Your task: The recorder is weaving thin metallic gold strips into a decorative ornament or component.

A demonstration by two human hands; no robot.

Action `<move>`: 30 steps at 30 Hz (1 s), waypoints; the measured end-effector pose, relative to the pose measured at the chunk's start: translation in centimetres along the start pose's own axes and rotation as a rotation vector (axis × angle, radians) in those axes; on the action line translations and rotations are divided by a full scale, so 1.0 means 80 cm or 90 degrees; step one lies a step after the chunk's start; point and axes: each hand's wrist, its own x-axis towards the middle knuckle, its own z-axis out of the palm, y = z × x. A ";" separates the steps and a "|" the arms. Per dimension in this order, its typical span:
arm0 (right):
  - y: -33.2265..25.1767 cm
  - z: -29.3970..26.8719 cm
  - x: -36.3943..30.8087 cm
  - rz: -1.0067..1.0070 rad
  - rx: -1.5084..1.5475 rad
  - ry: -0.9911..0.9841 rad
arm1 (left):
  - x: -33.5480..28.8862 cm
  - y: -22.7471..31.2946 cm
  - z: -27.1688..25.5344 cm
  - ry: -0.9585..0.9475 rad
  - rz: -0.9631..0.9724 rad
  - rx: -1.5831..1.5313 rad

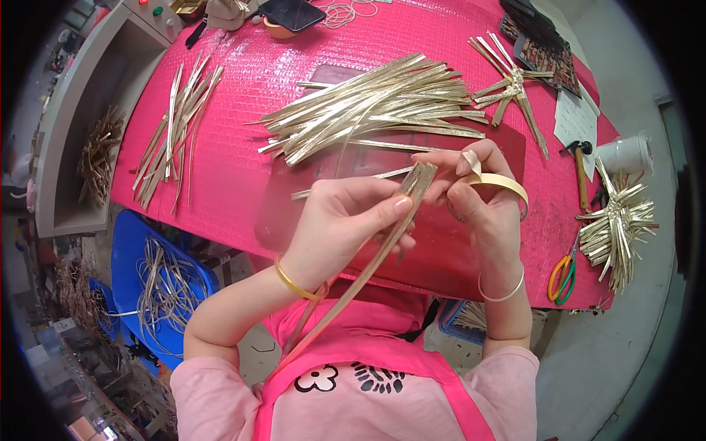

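Note:
My left hand (342, 217) is closed around a few flat gold strips (371, 263), pinched near their upper ends, with their tails hanging down across my apron. Close to those ends, my right hand (487, 213) grips a narrow roll of pale yellow tape (509, 184). A short piece of tape stands up between its fingers. Both hands are above a dark red mat (471, 272). Just beyond them lies a large pile of gold strips (375, 103).
Pink covering (243, 117) spreads over the table. More strips (173, 140) lie left. Star-shaped strip bundles (618, 224) lie right, near scissors (562, 275), a hammer (582, 176) and a white tub (625, 156). A blue bin (132, 250) holding thin strips stands lower left.

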 end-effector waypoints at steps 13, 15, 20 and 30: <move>0.011 0.018 0.011 -0.081 -0.155 0.146 | 0.022 -0.009 0.005 0.037 0.166 0.055; 0.007 0.017 0.012 -0.075 -0.155 0.140 | 0.023 -0.009 0.004 0.027 0.175 0.041; 0.009 0.018 0.016 -0.089 -0.118 0.130 | 0.027 -0.008 0.004 0.005 0.155 -0.006; -0.010 0.006 0.038 -0.113 -0.261 0.162 | 0.030 -0.024 -0.009 0.015 0.167 0.046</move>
